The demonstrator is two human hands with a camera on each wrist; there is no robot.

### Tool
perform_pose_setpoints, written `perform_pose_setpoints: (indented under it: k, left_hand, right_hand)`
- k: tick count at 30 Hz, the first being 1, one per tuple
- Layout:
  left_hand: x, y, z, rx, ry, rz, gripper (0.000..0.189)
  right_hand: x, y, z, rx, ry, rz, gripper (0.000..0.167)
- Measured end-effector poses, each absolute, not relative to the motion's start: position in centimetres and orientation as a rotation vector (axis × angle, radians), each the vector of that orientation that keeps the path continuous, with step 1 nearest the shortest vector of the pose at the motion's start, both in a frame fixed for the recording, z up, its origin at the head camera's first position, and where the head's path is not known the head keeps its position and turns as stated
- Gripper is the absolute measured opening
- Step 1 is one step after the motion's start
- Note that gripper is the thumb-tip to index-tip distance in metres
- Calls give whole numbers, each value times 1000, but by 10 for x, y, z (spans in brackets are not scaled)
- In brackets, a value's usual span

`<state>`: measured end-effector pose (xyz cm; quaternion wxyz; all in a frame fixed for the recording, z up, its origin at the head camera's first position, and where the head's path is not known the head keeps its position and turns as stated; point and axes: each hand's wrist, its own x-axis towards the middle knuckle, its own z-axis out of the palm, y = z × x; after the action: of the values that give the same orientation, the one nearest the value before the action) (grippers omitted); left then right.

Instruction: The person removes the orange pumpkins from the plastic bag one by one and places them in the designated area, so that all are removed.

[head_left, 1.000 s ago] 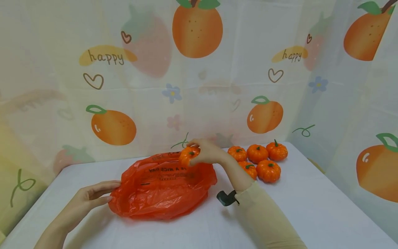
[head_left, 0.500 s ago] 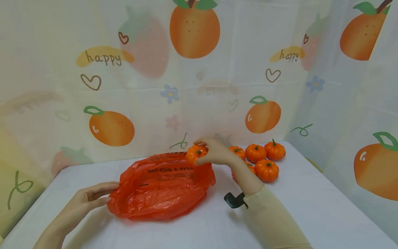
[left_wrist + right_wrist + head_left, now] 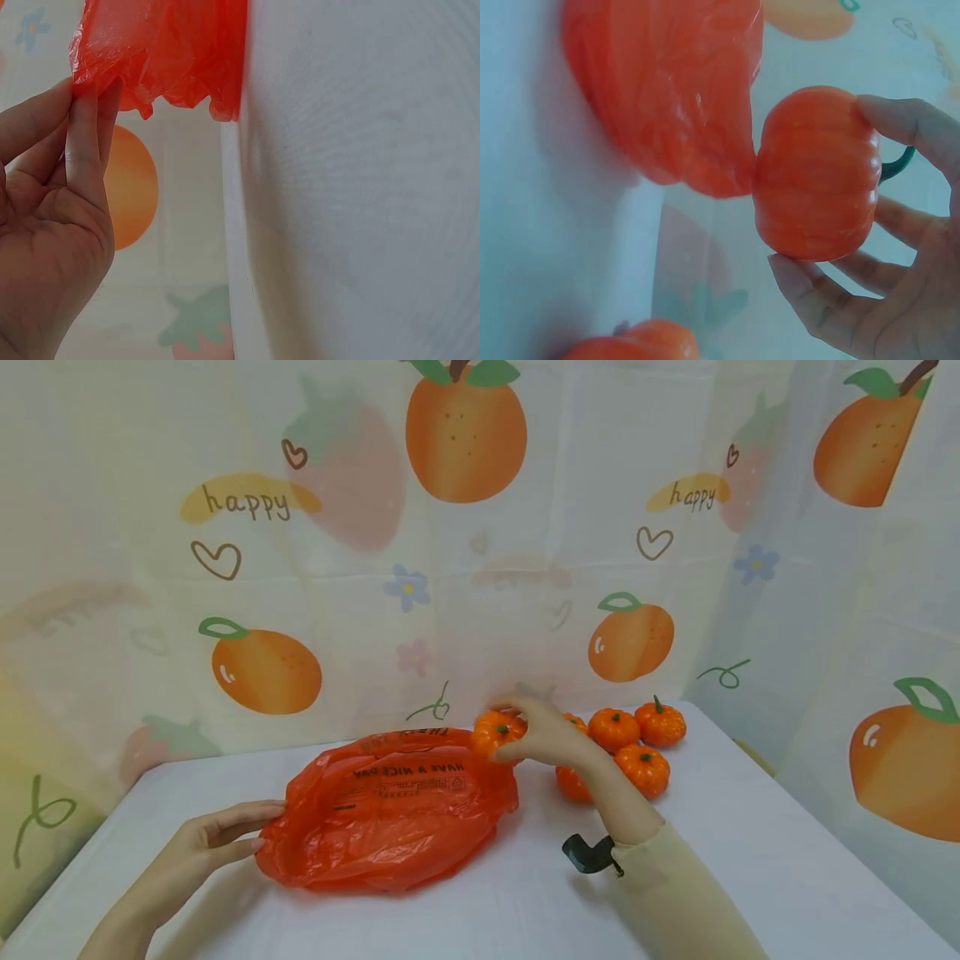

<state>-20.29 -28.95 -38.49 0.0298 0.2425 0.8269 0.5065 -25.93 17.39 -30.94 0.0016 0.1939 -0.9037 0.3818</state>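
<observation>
A red plastic bag [image 3: 390,839] with dark printing lies on the white table, its mouth spread toward me. At its left rim my left hand [image 3: 202,843] pinches the film between thumb and fingers; the left wrist view shows the fingertips on the bag's edge [image 3: 161,52]. My right hand [image 3: 551,735] holds a small orange pumpkin [image 3: 493,735] at the bag's far right rim. In the right wrist view, thumb and fingers grip the pumpkin [image 3: 817,176] from its green-stem side. It meets the bag's edge there; whether they touch I cannot tell.
Several more small pumpkins [image 3: 615,731] are grouped at the table's back right, partly behind my right forearm. A fruit-print curtain [image 3: 495,635] hangs behind the table [image 3: 720,860]. A black device [image 3: 588,853] sits at my right wrist.
My right hand has moved rightward with the pumpkin, from over the bag's mouth to its right rim. My left hand keeps its hold on the bag. The view has shifted slightly.
</observation>
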Motion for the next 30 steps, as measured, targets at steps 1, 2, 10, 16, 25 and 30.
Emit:
perform_pose_setpoints:
  k: [1,2,10,16,25,30]
  left_hand:
    - [-203,-289,-385,747,2547,1562,37]
    - [-203,-290,-385,747,2544,1564,37]
    - [-204,-290,-386,761,2549,1561,37]
    - [-203,-289,-386,747,2552,1558,37]
    - [-204,-289,-386,725,2554,1552,38]
    - [-204,-290,-386,713,2551,1554,38]
  right_hand:
    - [-258,176,-309,602,-2837,1215,59]
    - [-257,179,-309,582,-2844,1223,58]
    - [-248,203,-315,403,-2867,1205,68]
    - [-242,216,-318,378,-2864,1187,67]
    - [-235,233,-326,316,-2869,1200,70]
    - [-233,242,-330,316,-2860,1162,70]
